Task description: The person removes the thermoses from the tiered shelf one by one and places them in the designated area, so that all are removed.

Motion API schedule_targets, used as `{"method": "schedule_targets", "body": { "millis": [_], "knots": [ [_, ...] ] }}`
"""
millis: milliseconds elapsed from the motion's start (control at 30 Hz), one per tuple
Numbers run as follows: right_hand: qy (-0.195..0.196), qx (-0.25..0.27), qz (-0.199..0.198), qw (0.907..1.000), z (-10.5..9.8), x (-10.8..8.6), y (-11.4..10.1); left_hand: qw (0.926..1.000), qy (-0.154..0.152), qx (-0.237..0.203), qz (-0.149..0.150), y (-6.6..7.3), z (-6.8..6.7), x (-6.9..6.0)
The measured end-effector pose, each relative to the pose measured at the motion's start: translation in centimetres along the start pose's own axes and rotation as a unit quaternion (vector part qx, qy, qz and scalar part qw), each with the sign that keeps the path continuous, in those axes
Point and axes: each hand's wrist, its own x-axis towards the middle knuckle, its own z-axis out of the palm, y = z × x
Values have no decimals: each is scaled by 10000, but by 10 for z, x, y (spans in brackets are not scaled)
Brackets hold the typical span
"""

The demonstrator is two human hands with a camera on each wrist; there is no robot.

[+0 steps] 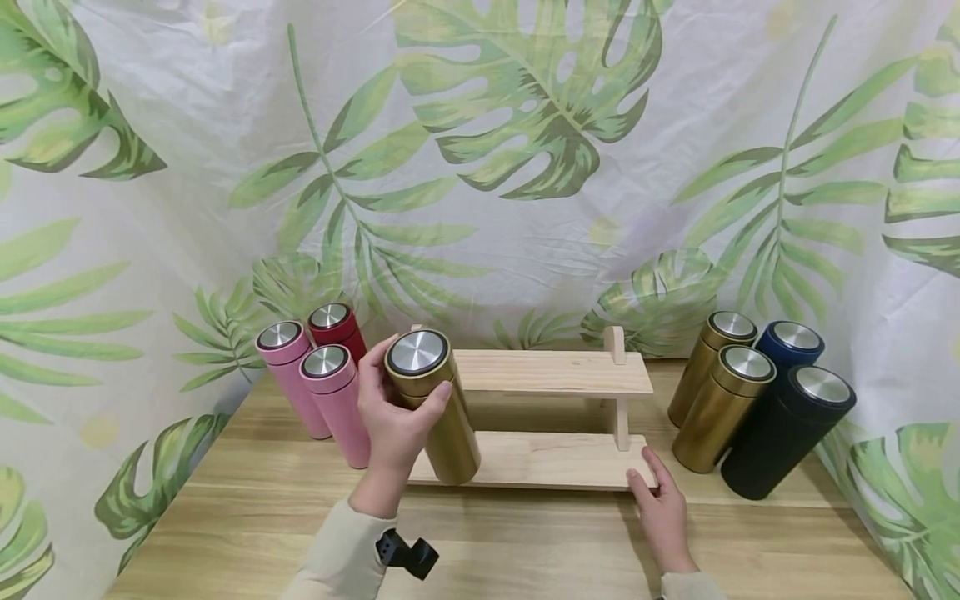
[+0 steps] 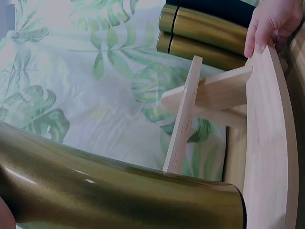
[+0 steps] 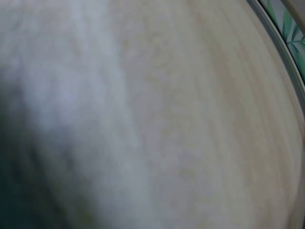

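Observation:
A gold thermos bottle (image 1: 447, 425) with a steel-topped lid is in my left hand (image 1: 397, 417), fingers and thumb wrapped round its upper part. It leans slightly, its base at the left part of the lower board of a two-tier wooden rack (image 1: 547, 458); I cannot tell whether it touches the board. In the left wrist view the gold bottle (image 2: 119, 191) lies across the lower part, beside the rack (image 2: 269, 143). My right hand (image 1: 663, 508) grips the right end of the lower board, thumb on top. The right wrist view shows mostly blurred wood.
On the left stand two pink bottles (image 1: 341, 417) and a red bottle (image 1: 337, 325). To the right are two gold bottles (image 1: 720, 417), a blue bottle (image 1: 787, 346) and a wider black bottle (image 1: 772, 442). A leaf-print cloth (image 1: 540, 250) hangs behind the wooden table (image 1: 525, 550).

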Motion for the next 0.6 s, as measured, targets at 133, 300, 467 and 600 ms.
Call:
{"method": "schedule_targets", "body": {
  "millis": [133,300,467,600],
  "knots": [
    [-62,41,127,9999,0,1,1,9992,176,354,107,2,-13,-1],
    [-96,13,152,9998,1,1,2,9973,289,486,458,4,-31,-1],
    [-54,32,129,9999,0,2,3,9959,463,534,565,7,-49,-2],
    [-87,45,175,9998,0,2,3,9944,661,566,597,10,-63,-1]
  ]
}}
